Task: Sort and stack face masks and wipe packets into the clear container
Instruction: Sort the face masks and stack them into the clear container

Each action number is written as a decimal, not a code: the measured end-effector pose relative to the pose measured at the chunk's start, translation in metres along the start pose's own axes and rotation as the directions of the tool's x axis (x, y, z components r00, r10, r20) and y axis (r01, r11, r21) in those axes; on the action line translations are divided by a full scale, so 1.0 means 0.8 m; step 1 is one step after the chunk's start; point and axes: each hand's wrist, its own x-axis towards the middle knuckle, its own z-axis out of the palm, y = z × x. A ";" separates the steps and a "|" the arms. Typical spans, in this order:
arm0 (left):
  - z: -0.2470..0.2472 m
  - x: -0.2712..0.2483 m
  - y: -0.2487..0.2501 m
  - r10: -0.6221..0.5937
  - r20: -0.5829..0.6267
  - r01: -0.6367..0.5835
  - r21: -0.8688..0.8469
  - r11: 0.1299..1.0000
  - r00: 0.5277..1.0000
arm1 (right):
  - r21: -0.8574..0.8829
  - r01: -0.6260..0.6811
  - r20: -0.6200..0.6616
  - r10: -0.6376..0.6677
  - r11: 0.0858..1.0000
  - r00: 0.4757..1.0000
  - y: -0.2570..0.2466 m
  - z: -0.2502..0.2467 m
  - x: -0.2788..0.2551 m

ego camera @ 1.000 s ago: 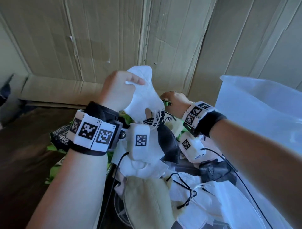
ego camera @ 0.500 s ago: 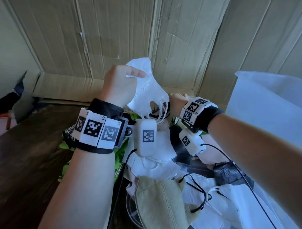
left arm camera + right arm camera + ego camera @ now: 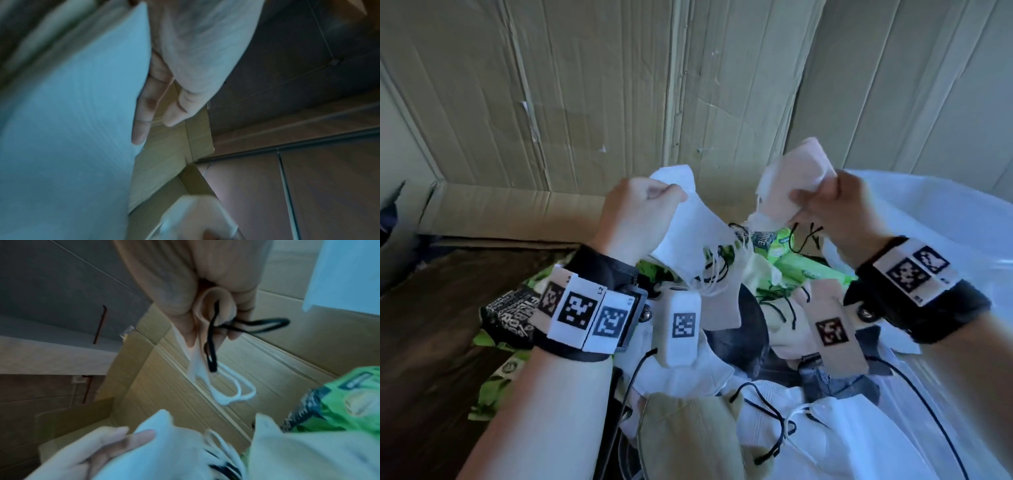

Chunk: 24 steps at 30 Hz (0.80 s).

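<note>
My left hand point(image 3: 671, 197) is raised over the pile and pinches a stack of white face masks point(image 3: 688, 233), their white ear loops dangling. My right hand point(image 3: 804, 202) is up beside it and grips a peach mask point(image 3: 796, 178). In the right wrist view the peach mask point(image 3: 213, 308) is folded in my fingers with a black ear loop point(image 3: 211, 345) and white loops hanging. The white masks point(image 3: 72, 129) fill the left wrist view beside my fingers point(image 3: 144, 113). Below lie white, beige and black masks point(image 3: 842, 431) and green wipe packets point(image 3: 801, 263).
Cardboard walls point(image 3: 619, 102) stand behind the pile. A large translucent white plastic sheet point(image 3: 935, 233) lies at the right. A black printed packet point(image 3: 508, 313) and green packets lie at the left on the dark wooden surface point(image 3: 424, 325).
My right hand has come up out of the pile to the right, holding the peach mask. My left hand keeps the white masks raised in about the same place.
</note>
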 end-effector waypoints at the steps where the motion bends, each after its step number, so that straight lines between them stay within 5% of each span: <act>1: 0.009 -0.004 0.005 0.008 0.043 -0.009 0.020 1.000 0.999 | 0.041 0.030 -0.027 -0.029 0.999 0.999 -0.005 -0.011 -0.007; 4: 0.037 -0.019 0.016 0.067 0.190 -0.071 0.012 0.997 0.979 | 0.045 0.154 -0.098 -0.149 0.987 0.984 -0.017 -0.033 -0.033; 7: 0.055 -0.035 0.025 0.095 0.262 -0.047 -0.183 0.982 0.960 | -0.048 0.253 -0.092 -0.257 0.966 0.962 -0.023 -0.037 -0.057; 11: 0.068 -0.045 0.035 0.110 0.404 0.121 -0.505 0.855 0.908 | -0.294 0.452 0.187 -0.413 0.842 0.891 -0.020 -0.031 -0.091; 15: 0.068 -0.051 0.038 0.124 0.529 0.231 -0.554 0.800 0.840 | -0.442 0.517 0.454 -0.314 0.733 0.834 -0.025 -0.036 -0.116; 20: 0.062 -0.054 0.040 0.199 0.603 0.275 -0.600 0.751 0.772 | -0.590 0.534 0.590 -0.129 0.605 0.797 -0.028 -0.043 -0.125; 24: 0.069 -0.046 0.029 0.177 0.538 0.158 -0.519 0.840 0.824 | -0.484 0.443 0.544 -0.137 0.755 0.828 -0.029 -0.046 -0.114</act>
